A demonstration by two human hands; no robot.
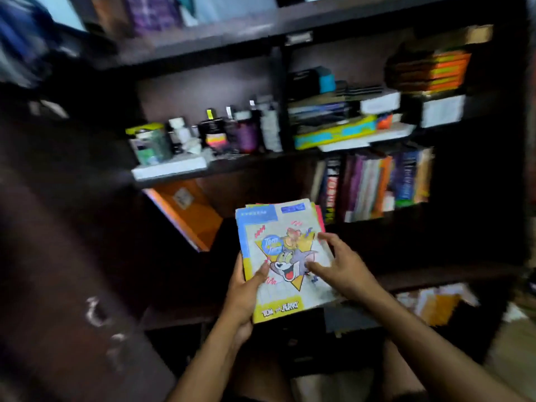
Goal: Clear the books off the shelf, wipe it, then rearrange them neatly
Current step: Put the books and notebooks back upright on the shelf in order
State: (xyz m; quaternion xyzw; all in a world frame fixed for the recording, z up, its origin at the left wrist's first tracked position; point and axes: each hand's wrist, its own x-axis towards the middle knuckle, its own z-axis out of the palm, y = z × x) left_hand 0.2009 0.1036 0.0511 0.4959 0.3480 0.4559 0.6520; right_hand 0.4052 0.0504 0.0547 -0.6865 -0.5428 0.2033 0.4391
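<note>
Books in a thin stack (285, 256), topped by a cartoon cat-and-mouse cover, are held in front of the dark shelf unit (478, 198). At the stack's 8 o'clock edge the left hand (246, 294) grips it, thumb curled over the cover; the right hand (345, 268) rests spread, straight fingers on its 3 o'clock side. More upright books (374, 187) stand at 1 o'clock, an orange book (188, 213) leans at 10 o'clock.

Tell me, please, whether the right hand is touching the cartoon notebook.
Touching. The head view shows the right hand with spread fingers resting on the cover of the cartoon notebook.
</note>
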